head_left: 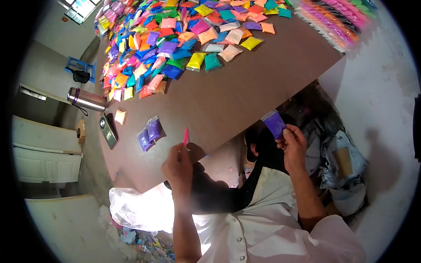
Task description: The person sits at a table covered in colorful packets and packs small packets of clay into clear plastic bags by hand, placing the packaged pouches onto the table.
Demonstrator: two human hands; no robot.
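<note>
While the right hand pinched a purple packet by its lower end between thumb and fingers, this packet was held up just beyond the near edge of the brown table. The left hand, its fingertips together, was clamped on a slim pink piece, which pointed upward. Two purple packets lay side by side on the tabletop, to the left of that hand. Farther left lay a peach packet, a phone and a metal flask on its side. A multicoloured heap of packets covered the far part of the table; long striped packs occupied its far right corner.
</note>
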